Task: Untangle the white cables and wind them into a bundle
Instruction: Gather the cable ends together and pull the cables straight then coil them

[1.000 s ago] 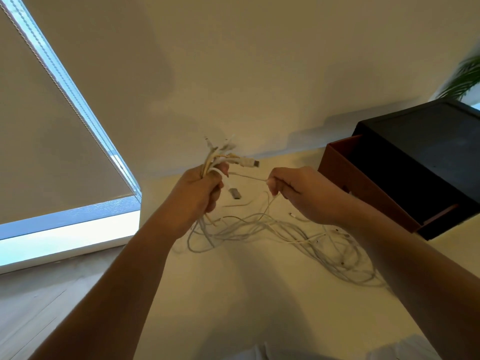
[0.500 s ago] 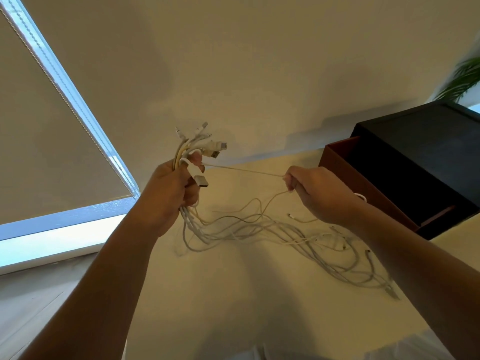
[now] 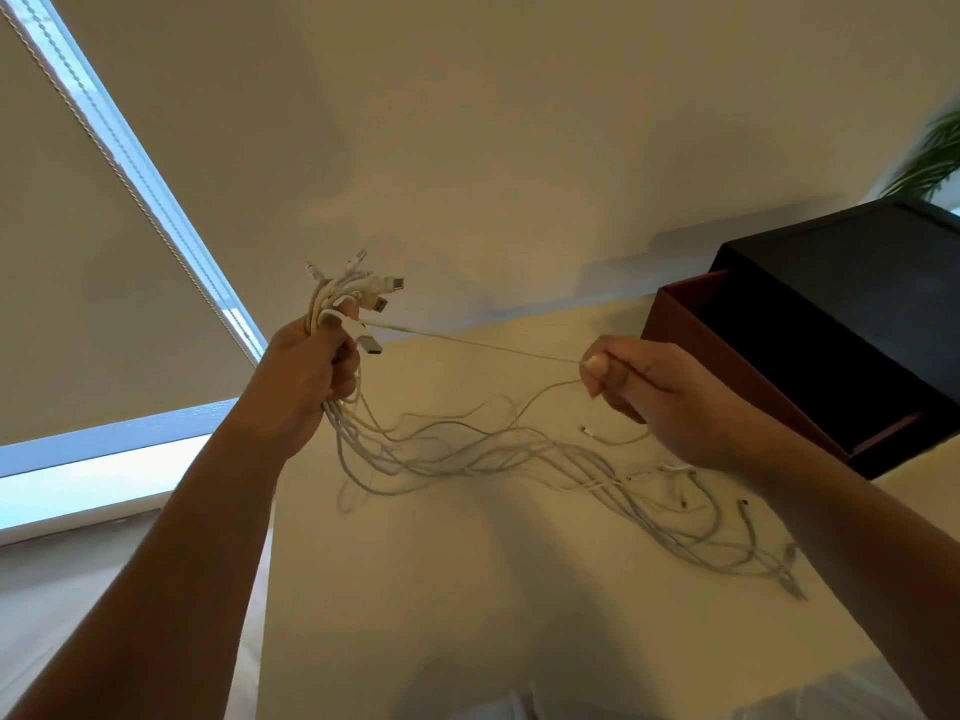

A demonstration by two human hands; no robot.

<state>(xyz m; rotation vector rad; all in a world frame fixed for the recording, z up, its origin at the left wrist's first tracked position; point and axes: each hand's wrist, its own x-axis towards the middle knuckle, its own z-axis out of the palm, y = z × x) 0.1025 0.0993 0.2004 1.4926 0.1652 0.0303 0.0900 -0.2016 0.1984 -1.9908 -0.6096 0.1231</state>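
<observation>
On the table (image 3: 467,615), white cables (image 3: 519,454) sprawl, both hands gripping them.

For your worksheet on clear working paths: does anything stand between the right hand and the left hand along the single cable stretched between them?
Nothing visible does. The single cable runs taut through open air from the left hand to the right hand. The loose cables lie below it on the table; the dark box sits behind the right hand.

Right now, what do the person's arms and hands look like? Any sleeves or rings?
Both arms are bare from the bottom of the picture up to the wrists: no sleeves, watch or bracelet show. The left hand and right hand wear no gloves, and no rings show. One short, plain thumbnail shows on the right hand.
</observation>
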